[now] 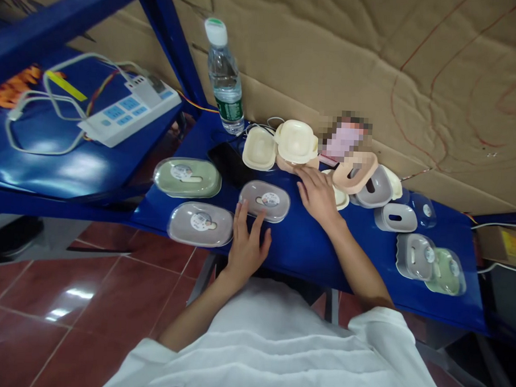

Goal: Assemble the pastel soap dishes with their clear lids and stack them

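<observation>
Grey box [264, 201], lidded, lies on blue counter [310, 253], left hand [246, 247] spread at its near edge: grip released, perhaps only steadying. Right hand [319, 196] reaches peach piece [286, 163] under cream tray [297, 139]; whether grip closes there, cannot tell. Both sit at back, seemingly for easy reach; green box [185, 179], also lidded, likely kept apart from them.

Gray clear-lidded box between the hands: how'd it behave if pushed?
The gray box would likely slide rather than tip: it lies low and flat on the blue table. Its glossy clear lid may be slippery. The even, rounded outline suggests stiff plastic.
</observation>
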The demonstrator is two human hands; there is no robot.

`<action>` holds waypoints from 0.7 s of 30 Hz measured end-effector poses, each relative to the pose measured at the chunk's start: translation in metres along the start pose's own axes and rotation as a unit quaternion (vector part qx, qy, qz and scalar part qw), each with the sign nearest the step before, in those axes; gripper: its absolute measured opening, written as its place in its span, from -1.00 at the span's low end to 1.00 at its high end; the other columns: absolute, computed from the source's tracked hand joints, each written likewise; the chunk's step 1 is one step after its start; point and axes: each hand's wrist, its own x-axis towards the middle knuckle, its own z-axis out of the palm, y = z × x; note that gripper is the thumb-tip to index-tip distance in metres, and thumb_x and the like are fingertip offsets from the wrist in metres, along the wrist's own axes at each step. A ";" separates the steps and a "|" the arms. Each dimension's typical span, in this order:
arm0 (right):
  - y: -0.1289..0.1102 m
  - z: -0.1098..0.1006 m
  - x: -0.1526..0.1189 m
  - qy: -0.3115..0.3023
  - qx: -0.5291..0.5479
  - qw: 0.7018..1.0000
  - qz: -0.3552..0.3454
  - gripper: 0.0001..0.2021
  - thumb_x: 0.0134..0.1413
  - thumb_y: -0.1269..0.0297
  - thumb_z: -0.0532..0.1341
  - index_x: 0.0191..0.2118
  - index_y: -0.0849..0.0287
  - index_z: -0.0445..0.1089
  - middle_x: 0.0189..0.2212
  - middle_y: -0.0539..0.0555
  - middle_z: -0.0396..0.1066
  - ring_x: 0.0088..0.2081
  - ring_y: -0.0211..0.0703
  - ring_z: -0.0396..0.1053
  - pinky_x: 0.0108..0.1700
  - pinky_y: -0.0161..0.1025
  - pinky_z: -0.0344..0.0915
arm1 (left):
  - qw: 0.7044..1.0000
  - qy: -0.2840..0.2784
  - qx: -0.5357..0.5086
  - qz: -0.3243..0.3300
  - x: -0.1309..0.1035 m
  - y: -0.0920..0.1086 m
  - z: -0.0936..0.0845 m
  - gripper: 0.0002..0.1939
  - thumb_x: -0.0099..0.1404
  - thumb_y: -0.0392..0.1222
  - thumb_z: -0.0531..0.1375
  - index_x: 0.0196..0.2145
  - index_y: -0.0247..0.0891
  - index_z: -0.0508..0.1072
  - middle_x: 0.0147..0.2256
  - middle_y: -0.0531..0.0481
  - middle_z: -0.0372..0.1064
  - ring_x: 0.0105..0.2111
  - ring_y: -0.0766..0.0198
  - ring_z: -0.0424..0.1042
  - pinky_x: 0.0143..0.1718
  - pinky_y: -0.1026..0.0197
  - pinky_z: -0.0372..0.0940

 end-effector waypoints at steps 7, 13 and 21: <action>0.008 0.014 0.008 0.005 -0.034 0.999 0.011 -0.48 0.53 0.19 0.00 0.46 0.22 0.22 0.36 0.34 0.31 0.34 0.24 0.26 0.32 0.18 0.21 | 0.999 -0.018 -0.009 0.044 -0.001 -0.001 -0.001 -0.33 0.42 -0.31 0.28 0.42 -0.32 0.24 0.52 -0.51 -0.14 0.53 -0.38 -0.08 0.38 -0.41 0.20; -0.002 0.020 0.017 -0.009 -0.084 0.995 0.051 -0.51 0.52 0.19 0.04 0.42 0.22 0.27 0.18 0.36 0.41 0.15 0.23 0.35 0.17 0.10 0.29 | 0.999 -0.020 -0.004 0.046 0.002 -0.002 0.001 -0.40 0.41 -0.30 0.31 0.36 -0.31 0.34 0.48 -0.51 -0.05 0.49 -0.39 0.04 0.35 -0.39 0.26; 0.004 0.010 0.034 0.012 -0.084 0.996 0.038 -0.61 0.58 0.19 0.00 0.22 0.19 0.48 -0.02 0.26 0.57 0.05 0.09 0.47 0.08 -0.04 0.27 | 0.999 -0.018 -0.005 0.044 0.004 0.000 0.002 -0.40 0.41 -0.30 0.31 0.36 -0.27 0.34 0.47 -0.48 -0.01 0.48 -0.38 0.05 0.34 -0.41 0.26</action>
